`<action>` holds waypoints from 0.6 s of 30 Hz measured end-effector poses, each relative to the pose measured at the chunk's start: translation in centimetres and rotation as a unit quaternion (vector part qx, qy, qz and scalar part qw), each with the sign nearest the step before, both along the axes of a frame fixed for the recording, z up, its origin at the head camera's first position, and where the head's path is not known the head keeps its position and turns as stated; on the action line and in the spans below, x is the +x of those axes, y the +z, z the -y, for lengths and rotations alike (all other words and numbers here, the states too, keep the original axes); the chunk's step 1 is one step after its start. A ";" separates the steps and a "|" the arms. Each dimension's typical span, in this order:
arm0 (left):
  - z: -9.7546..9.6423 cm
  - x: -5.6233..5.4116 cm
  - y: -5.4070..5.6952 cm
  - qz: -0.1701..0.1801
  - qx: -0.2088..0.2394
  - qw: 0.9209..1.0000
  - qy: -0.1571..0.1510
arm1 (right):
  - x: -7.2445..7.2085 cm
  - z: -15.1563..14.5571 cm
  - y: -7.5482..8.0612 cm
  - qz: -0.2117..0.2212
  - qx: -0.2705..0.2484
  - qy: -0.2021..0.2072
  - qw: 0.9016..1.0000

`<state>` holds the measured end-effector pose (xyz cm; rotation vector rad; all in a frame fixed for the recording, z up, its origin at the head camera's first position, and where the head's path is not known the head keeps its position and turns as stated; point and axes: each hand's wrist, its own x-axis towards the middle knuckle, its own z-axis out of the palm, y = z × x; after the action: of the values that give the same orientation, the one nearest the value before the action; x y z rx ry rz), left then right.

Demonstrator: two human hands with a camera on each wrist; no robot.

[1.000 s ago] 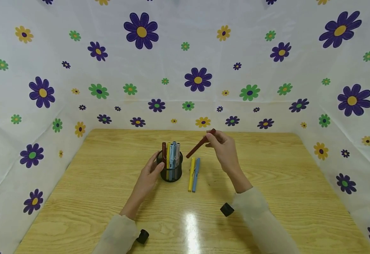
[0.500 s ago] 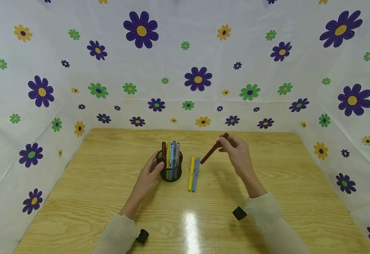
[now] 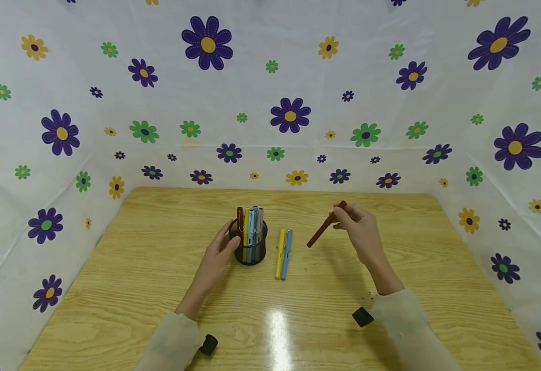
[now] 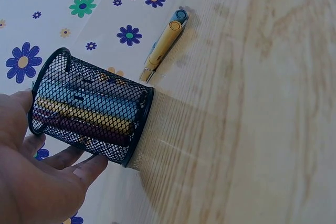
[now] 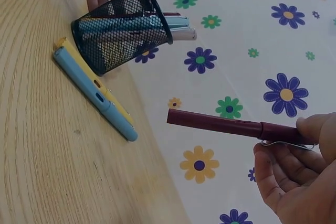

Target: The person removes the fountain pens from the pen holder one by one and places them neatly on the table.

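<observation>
My left hand (image 3: pixel 216 253) grips the black mesh pen holder (image 3: pixel 250 256) by its left side, the thumb near the rim. Upright in the holder stand several pens, among them a dark red pen (image 3: pixel 240 219), light blue ones and a yellow one. Off to the right, above the table, my right hand (image 3: pixel 363 230) pinches another dark red pen (image 5: pixel 215 123) by its clip end, between thumb and fingers. This pen slants, its far end pointing down and left. Between the hands a yellow pen (image 3: pixel 280 256) and a blue pen (image 3: pixel 287 256) lie side by side on the table.
The light wooden table (image 3: pixel 126 288) ends at a white cloth (image 3: pixel 251 77) printed with flowers, which rises behind it and on both sides. A black wrist camera (image 3: pixel 362 317) sits by the right cuff and another black wrist camera (image 3: pixel 208 344) by the left one.
My right hand has moved right and a little toward me, carrying the dark red pen away from the holder, past the two lying pens. The left hand and the holder have stayed put.
</observation>
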<state>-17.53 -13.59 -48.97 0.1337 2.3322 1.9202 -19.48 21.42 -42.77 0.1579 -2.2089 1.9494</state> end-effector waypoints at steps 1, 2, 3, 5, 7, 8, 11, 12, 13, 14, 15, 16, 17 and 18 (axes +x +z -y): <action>0.0 0.0 0.0 0.000 0.002 1.000 -0.001 | 0.0 -0.1 0.0 0.003 0.001 -0.002 1.000; 0.0 0.1 0.1 0.000 0.004 1.000 -0.001 | 0.1 -0.3 0.0 0.008 0.002 -0.005 1.000; 0.0 0.1 0.1 0.000 0.005 1.000 -0.001 | 0.1 -0.4 0.0 0.012 0.003 -0.006 1.000; 0.0 0.0 0.0 0.001 0.003 1.000 -0.002 | 0.2 -0.6 0.0 0.021 0.006 -0.008 1.000; 0.0 -0.1 -0.1 0.001 0.001 1.000 -0.002 | 0.3 -0.8 0.0 0.030 0.012 -0.007 0.999; 0.1 -0.1 -0.1 0.001 0.001 1.000 -0.002 | 0.4 -0.9 0.0 0.035 0.015 -0.007 0.999; 0.0 -0.1 -0.1 0.001 0.000 1.000 0.000 | 0.5 -1.1 -0.2 0.048 0.026 -0.006 0.998; 0.0 -0.1 -0.1 0.000 0.001 1.000 0.000 | 0.5 -1.1 -0.2 0.053 0.031 -0.005 0.998; 0.0 -0.1 -0.1 0.000 0.001 1.000 0.001 | 0.6 -1.2 -0.3 0.058 0.034 -0.006 0.998; 0.0 -0.1 -0.1 0.000 0.002 1.000 0.001 | 0.6 -1.2 -0.3 0.064 0.037 -0.006 0.997; 0.0 -0.1 -0.1 0.000 0.003 1.000 0.001 | 0.5 -1.3 -0.4 0.070 0.040 -0.007 0.997; 0.0 -0.1 -0.1 0.000 0.004 1.000 0.001 | 0.5 -1.3 -0.4 0.077 0.043 -0.008 0.996; 0.0 -0.1 -0.1 0.001 0.005 1.000 0.002 | 0.5 -1.3 -0.5 0.083 0.045 -0.008 0.995; 0.0 -0.1 -0.2 0.002 0.005 1.000 0.001 | 0.5 -1.3 -0.5 0.089 0.049 -0.008 0.995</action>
<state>-17.65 -13.61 -49.12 0.1276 2.3228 1.9312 -18.99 22.75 -43.27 -0.0226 -2.4105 1.9150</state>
